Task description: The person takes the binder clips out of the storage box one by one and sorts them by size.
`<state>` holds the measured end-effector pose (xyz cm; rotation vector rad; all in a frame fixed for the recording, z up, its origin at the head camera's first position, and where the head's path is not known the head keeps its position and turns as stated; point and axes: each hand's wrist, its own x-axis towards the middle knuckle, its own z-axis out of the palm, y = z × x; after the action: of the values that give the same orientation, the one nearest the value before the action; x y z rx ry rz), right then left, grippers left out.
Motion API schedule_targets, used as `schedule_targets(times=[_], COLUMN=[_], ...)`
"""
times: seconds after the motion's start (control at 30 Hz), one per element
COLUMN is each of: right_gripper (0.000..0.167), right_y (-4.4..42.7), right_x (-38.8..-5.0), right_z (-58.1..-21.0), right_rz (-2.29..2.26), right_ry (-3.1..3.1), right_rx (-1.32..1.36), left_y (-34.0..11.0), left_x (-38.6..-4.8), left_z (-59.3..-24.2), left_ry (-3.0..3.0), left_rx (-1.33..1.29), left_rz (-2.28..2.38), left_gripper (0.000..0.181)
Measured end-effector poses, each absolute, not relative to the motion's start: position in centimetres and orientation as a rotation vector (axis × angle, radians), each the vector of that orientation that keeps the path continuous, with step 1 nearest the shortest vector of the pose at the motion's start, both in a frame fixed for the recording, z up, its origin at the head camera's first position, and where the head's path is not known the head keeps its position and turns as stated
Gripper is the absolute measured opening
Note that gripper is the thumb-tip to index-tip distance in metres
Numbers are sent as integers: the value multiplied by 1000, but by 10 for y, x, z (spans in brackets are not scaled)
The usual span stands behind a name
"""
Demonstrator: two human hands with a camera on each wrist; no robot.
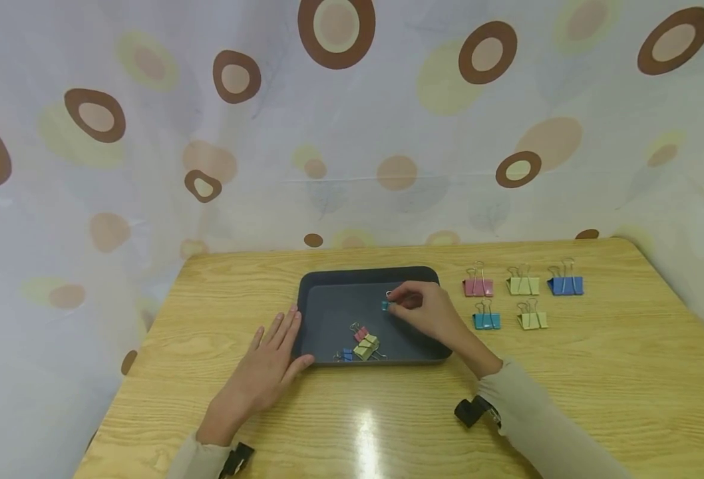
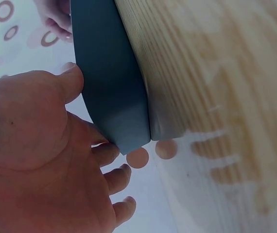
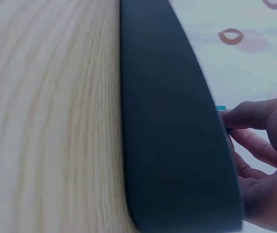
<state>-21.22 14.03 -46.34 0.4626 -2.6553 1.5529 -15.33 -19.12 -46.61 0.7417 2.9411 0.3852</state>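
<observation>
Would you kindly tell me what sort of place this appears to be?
Probably a makeshift indoor workspace: there is a wooden table, a sheet printed with circles hanging behind it, and a dark tray holding small binder clips.

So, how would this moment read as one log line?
right hand: pinches small teal binder clip | left hand: touches dark grey rectangular tray
</observation>
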Motion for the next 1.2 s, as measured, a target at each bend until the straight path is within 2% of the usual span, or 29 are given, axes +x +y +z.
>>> schedule_targets(times=[0.3, 0.67, 1.2], right_gripper=[12, 18, 13], right_y=[162, 192, 238], right_x=[-191, -167, -138], right_z=[-450, -446, -455], right_rz=[1717, 1926, 1683], right_ry=[-2563, -2521, -2547], right_rx=[466, 335, 318], left_y=[-191, -190, -190], left_x=[-153, -153, -153], left_z=[-464, -464, -464], left_ry=[2948, 2947, 2941], left_rx=[741, 749, 747], left_rz=[395, 391, 386], left_gripper=[77, 77, 78])
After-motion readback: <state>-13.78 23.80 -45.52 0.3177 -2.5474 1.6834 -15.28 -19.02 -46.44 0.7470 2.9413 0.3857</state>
